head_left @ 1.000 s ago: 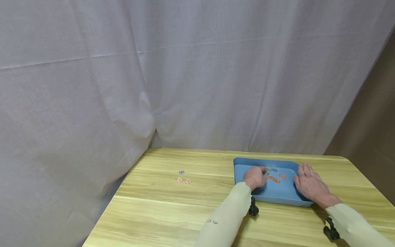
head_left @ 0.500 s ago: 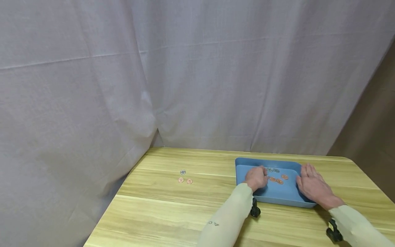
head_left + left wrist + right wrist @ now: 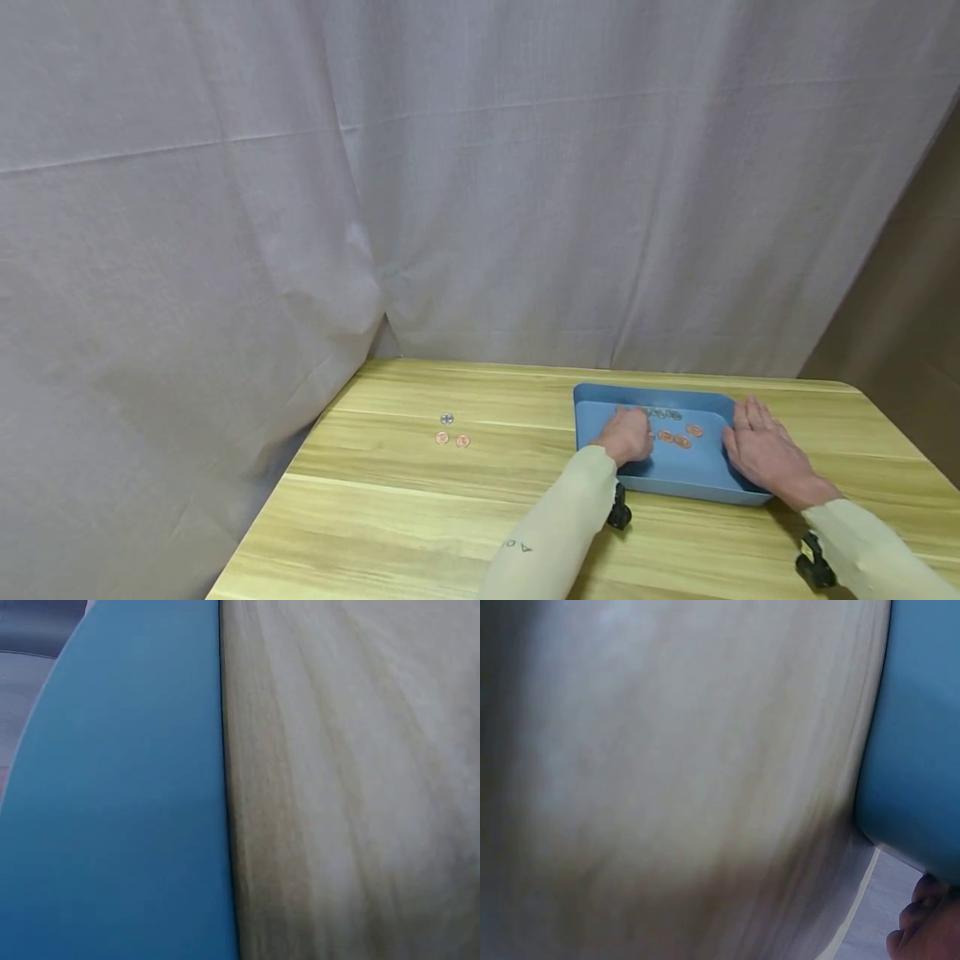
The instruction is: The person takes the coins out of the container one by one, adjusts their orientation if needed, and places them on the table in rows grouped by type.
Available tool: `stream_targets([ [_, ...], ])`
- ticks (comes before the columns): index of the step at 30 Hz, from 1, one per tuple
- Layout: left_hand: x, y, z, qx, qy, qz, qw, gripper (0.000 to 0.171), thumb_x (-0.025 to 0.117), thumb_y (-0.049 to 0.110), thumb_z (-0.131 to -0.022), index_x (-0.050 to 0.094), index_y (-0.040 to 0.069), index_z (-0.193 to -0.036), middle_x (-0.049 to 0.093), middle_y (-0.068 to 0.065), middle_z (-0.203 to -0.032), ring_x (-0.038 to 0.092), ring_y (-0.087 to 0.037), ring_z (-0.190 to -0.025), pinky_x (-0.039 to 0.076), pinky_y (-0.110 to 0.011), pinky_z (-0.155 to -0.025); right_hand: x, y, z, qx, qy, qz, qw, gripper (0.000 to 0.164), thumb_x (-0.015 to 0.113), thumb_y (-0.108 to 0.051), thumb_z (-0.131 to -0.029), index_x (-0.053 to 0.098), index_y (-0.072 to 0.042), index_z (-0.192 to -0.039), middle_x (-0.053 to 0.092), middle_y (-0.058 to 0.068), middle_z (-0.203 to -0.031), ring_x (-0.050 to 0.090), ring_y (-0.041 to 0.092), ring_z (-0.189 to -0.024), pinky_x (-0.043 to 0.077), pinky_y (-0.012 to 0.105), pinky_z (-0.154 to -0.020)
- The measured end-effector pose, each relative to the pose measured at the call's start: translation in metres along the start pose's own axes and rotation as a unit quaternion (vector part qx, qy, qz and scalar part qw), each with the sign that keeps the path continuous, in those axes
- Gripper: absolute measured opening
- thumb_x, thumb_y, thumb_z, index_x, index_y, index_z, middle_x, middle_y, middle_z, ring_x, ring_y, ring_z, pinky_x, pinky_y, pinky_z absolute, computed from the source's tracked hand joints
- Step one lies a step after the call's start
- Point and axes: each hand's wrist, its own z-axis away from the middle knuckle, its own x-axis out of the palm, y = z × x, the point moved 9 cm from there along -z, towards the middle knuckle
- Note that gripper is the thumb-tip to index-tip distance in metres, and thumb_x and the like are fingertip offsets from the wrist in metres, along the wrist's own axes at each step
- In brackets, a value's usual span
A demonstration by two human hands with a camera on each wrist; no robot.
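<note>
A shallow blue tray (image 3: 705, 467) stands on the wooden table's right side. My left hand (image 3: 626, 433) is down inside its left half, back of the hand upward. The fingers are bent and their tips hidden, so I cannot tell whether they pinch a coin. Right of the knuckles lie three copper coins (image 3: 682, 442), with several silver coins (image 3: 660, 413) in a row behind them. Part of another silver coin (image 3: 651, 434) shows against the hand. My right hand (image 3: 765, 450) rests on the tray's right wall, fingers straight and together; its fingertips (image 3: 911, 922) show in the right wrist view.
On the table (image 3: 360, 500), left of the tray, lie one silver coin (image 3: 447, 419) and two copper coins (image 3: 463, 441). A grey curtain (image 3: 480, 208) hangs behind the table and down its left side. The tray's outer wall (image 3: 127, 787) fills half the left wrist view.
My left hand has drawn slightly toward the tray's left wall, and its index finger no longer reaches out to the silver coins. The right hand stays on the tray's wall.
</note>
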Motion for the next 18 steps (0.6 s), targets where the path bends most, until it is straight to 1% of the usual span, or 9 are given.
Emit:
stream_targets([
  [1, 0.001, 0.000, 0.000, -0.001, -0.006, -0.009, 0.9999, 0.031, 0.062, 0.029, -0.095, 0.063, 0.020, -0.066, 0.063, 0.014, -0.114, 0.053, -0.006, -0.096, 0.044, -0.023, -0.064, 0.000, -0.001, 0.000, -0.001, 0.001, 0.001, 1.000, 0.060, 0.035, -0.022, -0.105, 0.021, 0.025, -0.139, 0.020, 0.048, -0.144, 0.020, 0.059, -0.137, 0.021, 0.067, -0.110],
  [2, 0.002, -0.001, 0.001, -0.005, -0.012, -0.008, 0.9999, 0.023, 0.062, 0.030, -0.095, 0.068, 0.019, -0.076, 0.060, 0.014, -0.124, 0.055, -0.006, -0.099, 0.045, -0.024, -0.064, 0.000, -0.002, 0.000, -0.005, 0.006, 0.005, 1.000, 0.059, 0.036, -0.021, -0.104, 0.022, 0.025, -0.138, 0.021, 0.048, -0.144, 0.022, 0.059, -0.136, 0.022, 0.067, -0.110],
  [3, 0.003, -0.001, 0.002, -0.007, -0.020, -0.005, 0.9998, 0.020, 0.063, 0.030, -0.095, 0.069, 0.019, -0.080, 0.057, 0.013, -0.131, 0.055, -0.007, -0.103, 0.046, -0.024, -0.064, 0.000, -0.002, 0.000, -0.008, 0.011, 0.008, 1.000, 0.058, 0.036, -0.020, -0.104, 0.023, 0.025, -0.138, 0.022, 0.048, -0.143, 0.023, 0.059, -0.135, 0.023, 0.067, -0.109],
  [4, 0.003, -0.002, 0.003, -0.011, -0.027, 0.002, 0.9996, 0.015, 0.062, 0.030, -0.095, 0.070, 0.019, -0.091, 0.053, 0.012, -0.138, 0.057, -0.008, -0.102, 0.046, -0.025, -0.063, 0.000, -0.003, 0.000, -0.010, 0.014, 0.009, 1.000, 0.058, 0.036, -0.020, -0.104, 0.024, 0.025, -0.138, 0.023, 0.048, -0.143, 0.024, 0.059, -0.135, 0.024, 0.067, -0.109],
  [7, 0.002, -0.002, 0.005, -0.014, -0.035, 0.032, 0.9988, 0.013, 0.063, 0.027, -0.095, 0.064, 0.022, -0.107, 0.049, 0.006, -0.141, 0.058, -0.009, -0.093, 0.046, -0.026, -0.062, -0.002, -0.003, -0.001, -0.011, 0.020, 0.008, 1.000, 0.057, 0.037, -0.020, -0.104, 0.024, 0.025, -0.137, 0.023, 0.048, -0.142, 0.024, 0.059, -0.134, 0.024, 0.067, -0.109],
  [10, -0.001, -0.003, 0.007, -0.011, -0.026, 0.065, 0.9974, 0.013, 0.064, 0.024, -0.094, 0.059, 0.025, -0.106, 0.054, 0.004, -0.127, 0.053, -0.008, -0.082, 0.045, -0.026, -0.063, -0.003, -0.002, -0.001, -0.006, 0.017, 0.003, 1.000, 0.059, 0.036, -0.021, -0.104, 0.022, 0.025, -0.138, 0.021, 0.048, -0.143, 0.022, 0.059, -0.135, 0.022, 0.067, -0.110],
  [13, -0.003, -0.004, 0.009, -0.001, -0.014, 0.126, 0.9919, 0.011, 0.066, 0.018, -0.092, 0.060, 0.023, -0.099, 0.059, 0.006, -0.104, 0.049, -0.008, -0.076, 0.043, -0.025, -0.063, -0.002, -0.002, -0.001, -0.003, 0.011, 0.002, 1.000, 0.060, 0.036, -0.021, -0.104, 0.021, 0.025, -0.139, 0.020, 0.048, -0.144, 0.021, 0.059, -0.136, 0.021, 0.067, -0.110],
  [14, -0.002, -0.006, 0.010, -0.001, -0.011, 0.150, 0.9887, 0.011, 0.066, 0.017, -0.092, 0.060, 0.023, -0.098, 0.059, 0.007, -0.098, 0.048, -0.008, -0.073, 0.043, -0.024, -0.062, -0.002, -0.002, -0.001, 0.000, 0.009, 0.000, 1.000, 0.060, 0.036, -0.021, -0.104, 0.020, 0.025, -0.139, 0.019, 0.048, -0.144, 0.020, 0.059, -0.136, 0.021, 0.067, -0.110],
  [18, 0.000, -0.012, 0.011, -0.014, -0.007, 0.257, 0.9662, 0.012, 0.063, 0.010, -0.093, 0.059, 0.021, -0.095, 0.054, 0.006, -0.079, 0.042, -0.012, -0.060, 0.038, -0.026, -0.055, 0.001, -0.001, -0.001, 0.008, 0.000, -0.006, 1.000, 0.062, 0.035, -0.022, -0.105, 0.018, 0.025, -0.141, 0.015, 0.047, -0.146, 0.016, 0.058, -0.139, 0.017, 0.067, -0.112],
])
